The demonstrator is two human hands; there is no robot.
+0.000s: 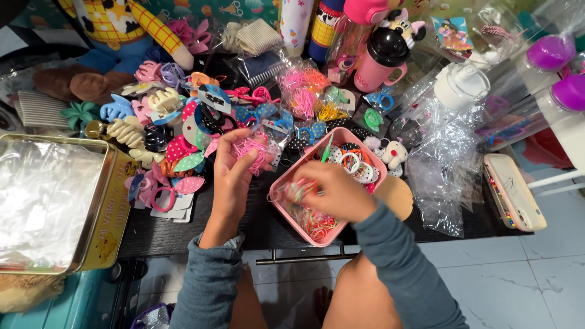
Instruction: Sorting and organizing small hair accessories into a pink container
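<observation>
Both hands busy over the table edge: left hand (234, 173) closed around a small clear packet of pink elastic bands (251, 149), fingers pinched on it; right hand (334, 192) curled shut on a little bunch of coloured elastic bands (297, 191) just above the near end of the pink tray (285, 214). Tray sits on the black table (183, 234) right in front of the person, part full: loose orange and pink bands at the near end, white and coloured rings at the far end. Judging by that, sorting is midway; some bands in the tray, one packet in hand, several sealed packets left.

Left of the hands, a gold tin box (113, 210) lined with clear plastic. Beyond it a heap of hair clips (158, 122), bows and claw clips crowding the left hand. Right of the tray, crumpled clear bags (442, 176) and a phone in a pale case (515, 192) at the table edge. Further back, more band packets (301, 91), a pink bottle with black lid (381, 61), white jar (460, 85), purple-lidded containers, and a plush cowboy doll (109, 36) at far left. Clutter is tight all round the tray
</observation>
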